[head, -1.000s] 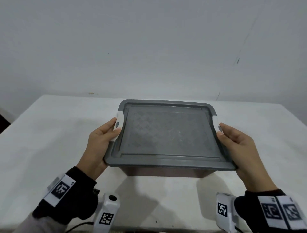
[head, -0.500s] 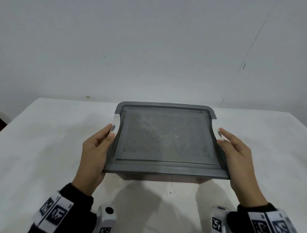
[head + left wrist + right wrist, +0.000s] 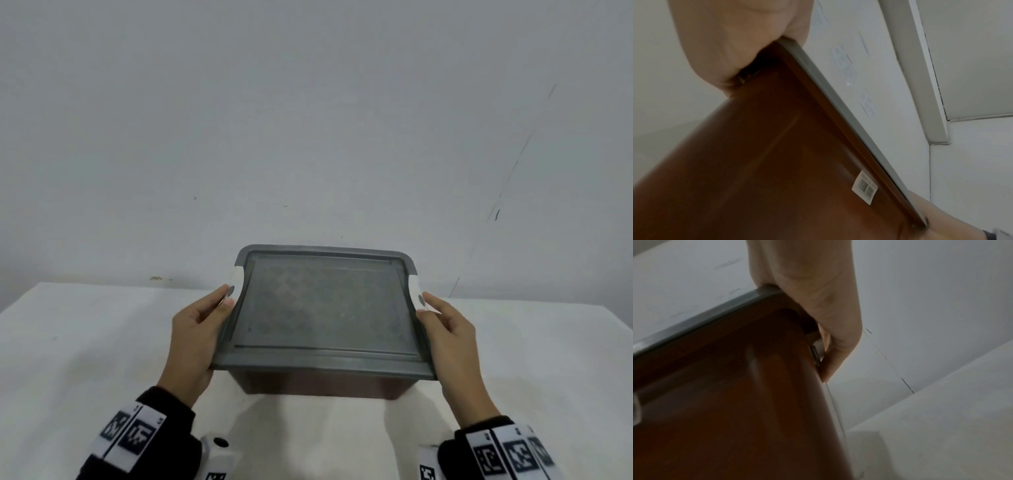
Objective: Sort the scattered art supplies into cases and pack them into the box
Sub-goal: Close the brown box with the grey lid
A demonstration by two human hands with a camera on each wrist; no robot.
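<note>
Raised since the earlier frames, the box (image 3: 323, 346) now hangs clear of the white table (image 3: 68, 342), its shadow beneath. Left hand (image 3: 197, 337) and right hand (image 3: 452, 342) grip opposite short sides, fingers curled under the rim, thumbs beside the white latches (image 3: 235, 286). The grey lid (image 3: 325, 308) is closed over the brown body, which carries a barcode sticker (image 3: 865, 189).

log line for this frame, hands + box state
stage: box handling | box: gray lid on | left hand: holds left side | right hand: holds right side | loose supplies: none visible on table
</note>
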